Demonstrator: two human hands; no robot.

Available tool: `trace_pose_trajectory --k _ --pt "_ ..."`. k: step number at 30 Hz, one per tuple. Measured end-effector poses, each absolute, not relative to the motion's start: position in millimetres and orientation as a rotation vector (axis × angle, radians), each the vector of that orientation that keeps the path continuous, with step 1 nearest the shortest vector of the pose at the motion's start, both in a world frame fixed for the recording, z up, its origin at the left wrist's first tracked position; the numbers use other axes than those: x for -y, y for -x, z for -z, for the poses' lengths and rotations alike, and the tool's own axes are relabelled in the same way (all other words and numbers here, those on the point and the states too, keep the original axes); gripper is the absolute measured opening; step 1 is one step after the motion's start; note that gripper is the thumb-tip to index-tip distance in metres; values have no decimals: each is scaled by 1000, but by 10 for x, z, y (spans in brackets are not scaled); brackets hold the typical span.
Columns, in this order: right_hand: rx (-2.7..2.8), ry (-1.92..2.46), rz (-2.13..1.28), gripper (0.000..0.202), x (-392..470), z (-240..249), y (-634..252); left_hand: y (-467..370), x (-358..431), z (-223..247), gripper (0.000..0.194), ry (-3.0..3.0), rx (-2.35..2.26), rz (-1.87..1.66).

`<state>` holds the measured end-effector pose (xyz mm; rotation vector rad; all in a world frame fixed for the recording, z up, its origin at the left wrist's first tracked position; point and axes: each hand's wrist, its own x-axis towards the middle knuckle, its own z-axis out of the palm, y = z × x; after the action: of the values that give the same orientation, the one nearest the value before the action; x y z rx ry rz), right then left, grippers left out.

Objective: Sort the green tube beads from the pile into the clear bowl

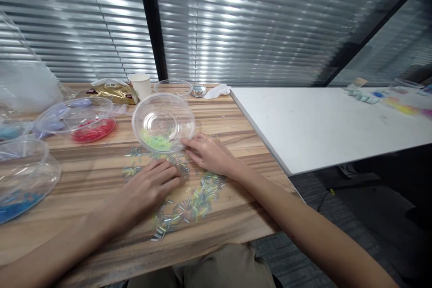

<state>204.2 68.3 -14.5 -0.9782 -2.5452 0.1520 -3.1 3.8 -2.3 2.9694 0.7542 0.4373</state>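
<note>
A round clear plastic bowl is tilted towards me, with yellow-green pieces gathered at its lower side. My right hand is closed at the bowl's right lower rim, the index finger over the edge and the thumb below. My left hand lies palm down on the wooden table just in front of the bowl, its fingers slightly bent and no held object showing. Around both hands lie scattered short tube beads, clear, bluish and yellowish. Beads under the left palm are hidden.
On the left stand clear bowls with red pieces and blue pieces. Behind are a gold packet, a paper cup, another clear bowl and a white tissue. A white table adjoins on the right.
</note>
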Motion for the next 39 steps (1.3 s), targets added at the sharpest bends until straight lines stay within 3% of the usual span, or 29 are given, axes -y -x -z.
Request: trace_pose_trajectory --k 39 --pt "2589 992 -191 37 -657 98 -2050 61 -50 76 27 -3012 -752 -421"
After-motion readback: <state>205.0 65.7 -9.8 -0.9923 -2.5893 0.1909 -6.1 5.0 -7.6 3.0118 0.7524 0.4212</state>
